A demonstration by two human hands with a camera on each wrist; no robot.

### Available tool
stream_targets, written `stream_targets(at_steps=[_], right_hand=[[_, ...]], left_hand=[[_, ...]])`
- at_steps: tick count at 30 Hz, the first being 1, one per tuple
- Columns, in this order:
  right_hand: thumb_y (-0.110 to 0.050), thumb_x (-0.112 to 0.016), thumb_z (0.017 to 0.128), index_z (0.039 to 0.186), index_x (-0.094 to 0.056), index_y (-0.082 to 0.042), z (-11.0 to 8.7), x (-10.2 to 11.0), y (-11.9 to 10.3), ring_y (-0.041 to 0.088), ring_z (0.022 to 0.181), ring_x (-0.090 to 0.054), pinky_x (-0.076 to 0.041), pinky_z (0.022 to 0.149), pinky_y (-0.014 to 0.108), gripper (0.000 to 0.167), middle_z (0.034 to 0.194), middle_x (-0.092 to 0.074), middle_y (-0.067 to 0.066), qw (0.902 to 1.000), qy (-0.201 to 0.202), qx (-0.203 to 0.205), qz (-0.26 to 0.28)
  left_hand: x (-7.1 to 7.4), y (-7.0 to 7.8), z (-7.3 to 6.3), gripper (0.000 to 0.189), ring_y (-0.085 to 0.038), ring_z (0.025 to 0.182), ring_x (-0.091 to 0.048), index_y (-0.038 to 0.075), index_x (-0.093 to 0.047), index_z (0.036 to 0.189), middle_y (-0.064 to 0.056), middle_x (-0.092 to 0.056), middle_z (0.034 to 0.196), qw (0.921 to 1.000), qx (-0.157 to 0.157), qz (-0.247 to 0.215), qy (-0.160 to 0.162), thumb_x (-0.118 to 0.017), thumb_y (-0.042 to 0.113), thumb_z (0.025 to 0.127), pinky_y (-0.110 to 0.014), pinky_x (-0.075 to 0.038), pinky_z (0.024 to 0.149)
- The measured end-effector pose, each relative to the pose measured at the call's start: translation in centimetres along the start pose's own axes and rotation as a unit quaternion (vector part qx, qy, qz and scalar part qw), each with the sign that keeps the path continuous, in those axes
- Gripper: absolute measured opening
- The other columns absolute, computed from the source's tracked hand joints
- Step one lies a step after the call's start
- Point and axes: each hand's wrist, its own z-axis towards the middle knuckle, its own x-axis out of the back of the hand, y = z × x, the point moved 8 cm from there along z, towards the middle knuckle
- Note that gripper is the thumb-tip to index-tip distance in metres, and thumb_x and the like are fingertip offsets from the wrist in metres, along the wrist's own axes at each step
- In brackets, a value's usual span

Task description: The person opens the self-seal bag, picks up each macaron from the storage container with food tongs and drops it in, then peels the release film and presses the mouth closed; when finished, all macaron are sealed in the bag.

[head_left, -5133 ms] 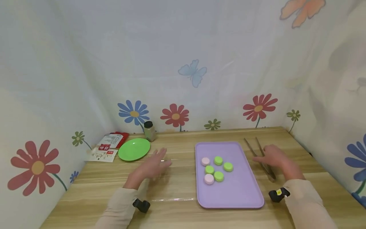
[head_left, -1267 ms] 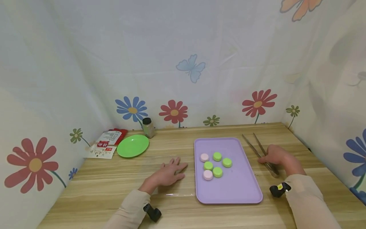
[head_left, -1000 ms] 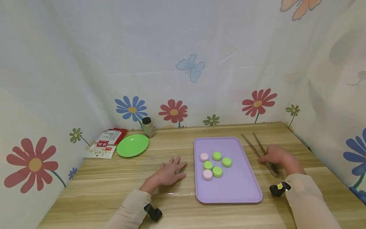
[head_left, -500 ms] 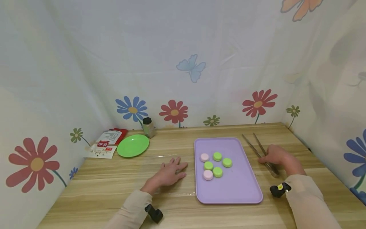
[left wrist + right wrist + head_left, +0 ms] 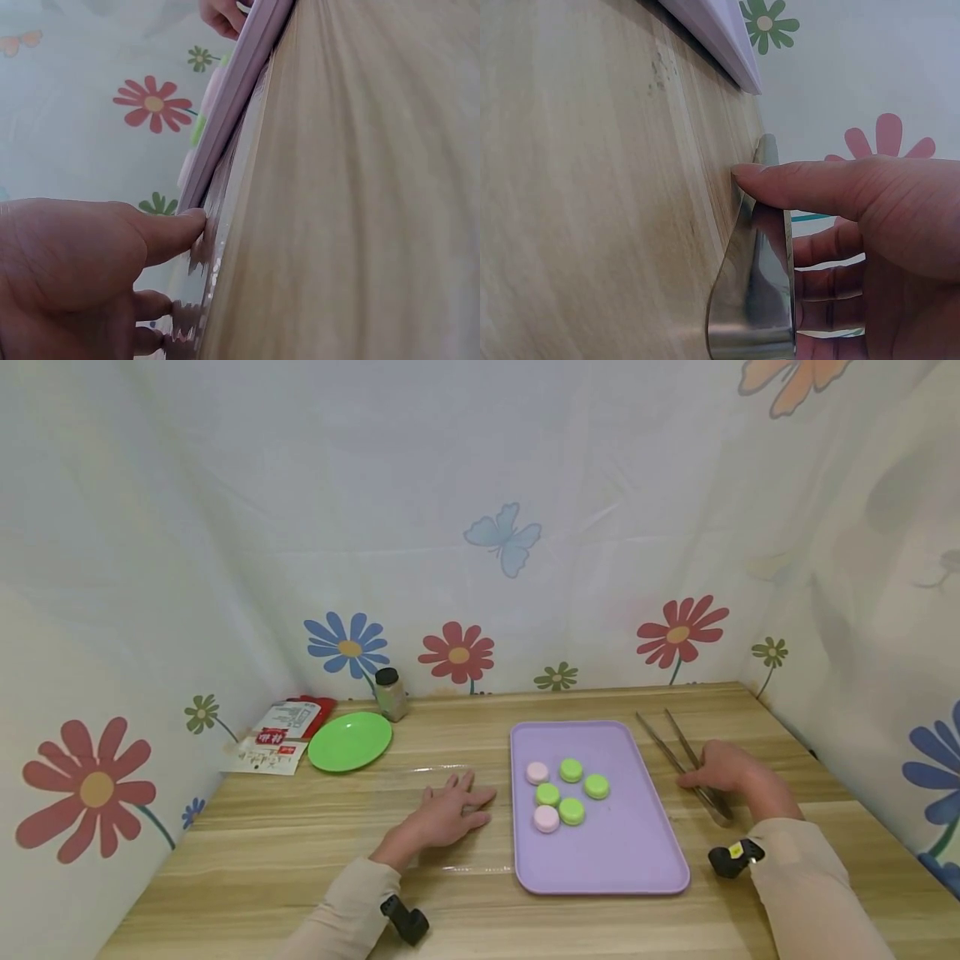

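Note:
My left hand (image 5: pixel 444 814), fingers spread, rests on a flat clear plastic sheet (image 5: pixel 397 785) left of the tray. In the left wrist view, its thumb (image 5: pixel 174 231) and fingertips touch the shiny plastic. On the right, my right hand (image 5: pixel 729 772) grips the metal tongs (image 5: pixel 662 743), which lie with their arms apart and pointing to the back. The right wrist view has the thumb (image 5: pixel 802 184) on one side of the tongs' bent end (image 5: pixel 751 322) and the fingers on the other. Between the hands, a lilac tray (image 5: pixel 600 864) holds green macarons (image 5: pixel 572 811) and pink macarons (image 5: pixel 546 818).
A green plate (image 5: pixel 349 742) lies at the back left, beside red and white packets (image 5: pixel 285 727). Behind it stands a small jar (image 5: pixel 391 697) with a black lid. A flower-printed curtain (image 5: pixel 480 568) borders the wooden table (image 5: pixel 247 868) at the back and sides.
Since about five seconds ago, my left hand has moved right and come down on the plastic sheet. The right hand has taken hold of the tongs. Over the last second both have stayed still.

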Motion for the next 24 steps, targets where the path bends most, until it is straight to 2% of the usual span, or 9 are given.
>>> stream_targets(at_steps=[13,24], right_hand=[[-0.035,-0.077,0.084,0.068,-0.055,-0.005,0.03,0.0,0.13,0.016,0.055,-0.048,-0.041,0.05,0.029,0.041,0.062,-0.051,0.003,1.0,-0.002,-0.006,-0.001],[-0.035,-0.077,0.084,0.07,-0.056,-0.004,0.13,-0.07,0.31,0.017,0.056,-0.05,-0.042,0.051,0.029,0.04,0.063,-0.052,0.004,1.0,-0.004,-0.008,-0.001]], left_hand=[[0.05,0.21,0.04,0.038,-0.052,0.145,-0.019,0.014,-0.061,0.14,-0.028,-0.03,0.157,0.9998,0.004,-0.001,0.022,-0.052,0.027,0.105,-0.079,-0.01,0.107],[0.62,0.25,0.04,0.035,-0.047,0.146,-0.022,0.016,-0.066,0.134,-0.024,-0.035,0.156,0.9978,0.02,-0.031,0.055,-0.05,0.029,0.105,-0.078,-0.006,0.108]])
